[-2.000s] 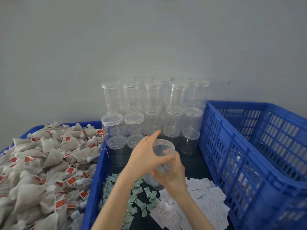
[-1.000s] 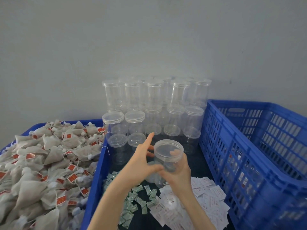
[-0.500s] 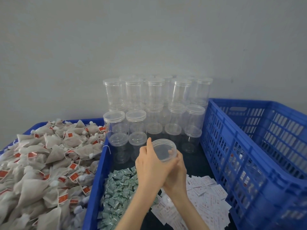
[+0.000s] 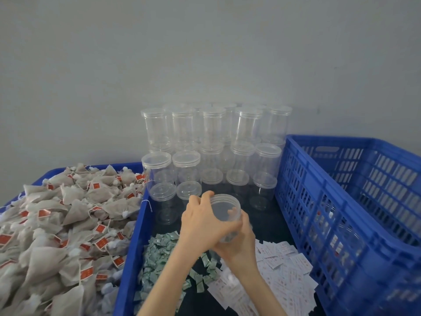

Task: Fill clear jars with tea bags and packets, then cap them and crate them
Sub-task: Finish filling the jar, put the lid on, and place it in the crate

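Both hands, left hand (image 4: 202,222) and right hand (image 4: 239,245), grasp one clear jar (image 4: 225,215) at centre frame; filling, capping and crating seem still ahead.

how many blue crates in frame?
2. One blue crate on the left is heaped with tea bags. The other blue crate is on the right, its load hard to make out through the slats.

stacked jars (image 4: 211,142) behind, blue crate (image 4: 346,224) right
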